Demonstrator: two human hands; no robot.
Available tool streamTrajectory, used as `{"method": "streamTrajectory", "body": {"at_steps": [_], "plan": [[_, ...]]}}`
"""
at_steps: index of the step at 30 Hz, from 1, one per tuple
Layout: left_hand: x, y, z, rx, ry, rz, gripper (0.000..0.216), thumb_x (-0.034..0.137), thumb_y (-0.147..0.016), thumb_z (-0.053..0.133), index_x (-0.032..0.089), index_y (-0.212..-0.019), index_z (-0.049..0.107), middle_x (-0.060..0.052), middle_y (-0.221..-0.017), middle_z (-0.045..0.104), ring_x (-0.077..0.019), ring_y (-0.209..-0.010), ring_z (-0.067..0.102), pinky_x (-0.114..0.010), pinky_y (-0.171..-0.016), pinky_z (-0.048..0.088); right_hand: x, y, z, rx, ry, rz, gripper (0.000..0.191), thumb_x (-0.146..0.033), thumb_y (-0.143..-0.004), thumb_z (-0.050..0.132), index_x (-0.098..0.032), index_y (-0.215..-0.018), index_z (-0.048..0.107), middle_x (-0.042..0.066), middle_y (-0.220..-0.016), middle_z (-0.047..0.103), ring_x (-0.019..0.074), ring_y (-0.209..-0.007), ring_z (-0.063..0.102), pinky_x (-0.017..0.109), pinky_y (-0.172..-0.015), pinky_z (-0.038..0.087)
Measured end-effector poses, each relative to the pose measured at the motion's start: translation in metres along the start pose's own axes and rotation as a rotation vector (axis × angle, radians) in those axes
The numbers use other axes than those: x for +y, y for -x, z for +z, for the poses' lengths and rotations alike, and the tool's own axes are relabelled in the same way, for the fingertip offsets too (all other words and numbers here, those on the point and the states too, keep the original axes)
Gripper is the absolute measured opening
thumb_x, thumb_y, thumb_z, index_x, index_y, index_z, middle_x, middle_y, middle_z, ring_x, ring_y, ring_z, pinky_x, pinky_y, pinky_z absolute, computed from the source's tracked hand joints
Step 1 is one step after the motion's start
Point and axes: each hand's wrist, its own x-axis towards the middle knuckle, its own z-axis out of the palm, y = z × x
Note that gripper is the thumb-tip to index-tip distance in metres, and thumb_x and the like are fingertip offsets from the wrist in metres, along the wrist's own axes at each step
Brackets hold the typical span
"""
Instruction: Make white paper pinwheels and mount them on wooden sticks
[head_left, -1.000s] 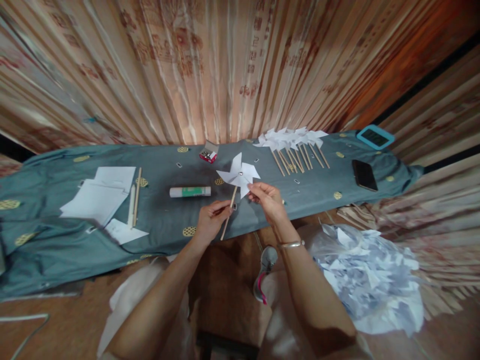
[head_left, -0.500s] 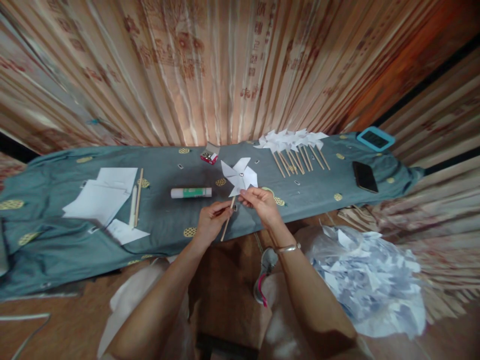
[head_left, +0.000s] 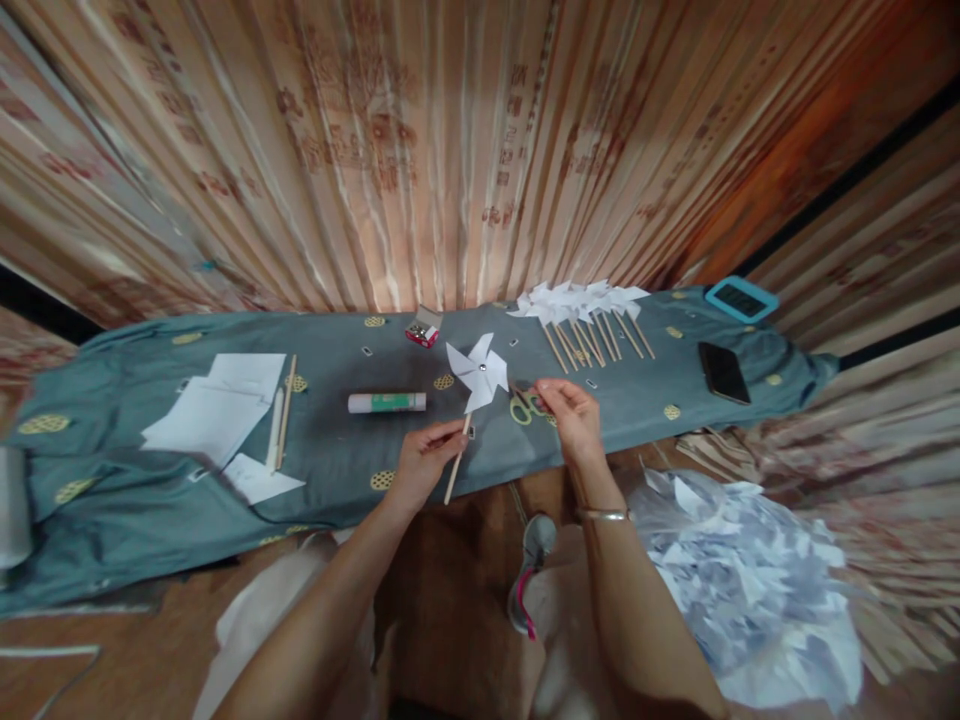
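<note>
My left hand (head_left: 424, 462) is closed on the wooden stick of a white paper pinwheel (head_left: 478, 372) and holds it upright over the grey-green cloth (head_left: 337, 450). My right hand (head_left: 571, 420) is off the pinwheel, to its right. Its fingers are bent, and the fingertips pinch at the yellow-handled scissors (head_left: 523, 408) lying on the cloth. A green and white glue stick (head_left: 386, 402) lies just left of the pinwheel.
Several finished pinwheels (head_left: 581, 305) lie at the back right. Paper sheets (head_left: 217, 405) and loose sticks (head_left: 283, 425) are at the left. A small red box (head_left: 422, 330), a dark phone (head_left: 724, 372), a blue-cased device (head_left: 741, 298) and a bag of paper scraps (head_left: 750, 580) are also here.
My right hand let go of the pinwheel's blade and moved right, down to the scissors. My left hand kept hold of the stick. The view tilted slightly.
</note>
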Motion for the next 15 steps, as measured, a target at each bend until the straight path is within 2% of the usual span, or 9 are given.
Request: {"method": "streamTrajectory", "body": {"at_steps": [3,5,11,15], "plan": [[0.002,0.005,0.003,-0.037,0.043,-0.081,0.036,0.03,-0.051,0.084,0.016,-0.084,0.078,-0.004,-0.071,0.073,-0.0103,-0.059,0.056,-0.023,-0.061,0.046,0.002,-0.006,-0.002,0.008,-0.015,-0.019,0.039,-0.049,-0.053,0.079,-0.022,-0.079,0.071,0.004,-0.084,0.074,0.018,-0.078,0.064,0.031,-0.073,0.048],[0.002,0.008,0.004,-0.061,0.059,-0.114,0.036,0.03,-0.051,0.085,0.016,-0.083,0.078,-0.004,-0.068,0.072,-0.01,-0.058,0.056,-0.022,-0.06,0.045,0.004,-0.007,0.003,-0.024,-0.048,0.013,0.041,-0.049,-0.053,0.079,-0.022,-0.082,0.072,0.004,-0.087,0.074,0.0181,-0.08,0.064,0.031,-0.073,0.048],[0.002,0.009,0.005,-0.082,0.033,-0.13,0.035,0.031,-0.051,0.084,0.016,-0.082,0.078,-0.004,-0.066,0.071,-0.0097,-0.057,0.054,-0.022,-0.058,0.044,0.005,-0.009,0.016,-0.05,-0.136,0.094,0.034,-0.046,-0.05,0.08,-0.02,-0.069,0.07,0.0,-0.065,0.068,0.0118,-0.058,0.054,0.025,-0.057,0.041],[0.002,0.008,0.002,-0.057,0.038,-0.131,0.035,0.03,-0.05,0.085,0.016,-0.082,0.078,-0.004,-0.068,0.072,-0.0103,-0.058,0.056,-0.023,-0.061,0.045,0.003,-0.009,0.018,-0.043,-0.141,0.113,0.03,-0.044,-0.05,0.079,-0.02,-0.063,0.069,-0.002,-0.056,0.063,0.0099,-0.052,0.048,0.024,-0.051,0.035]]}}
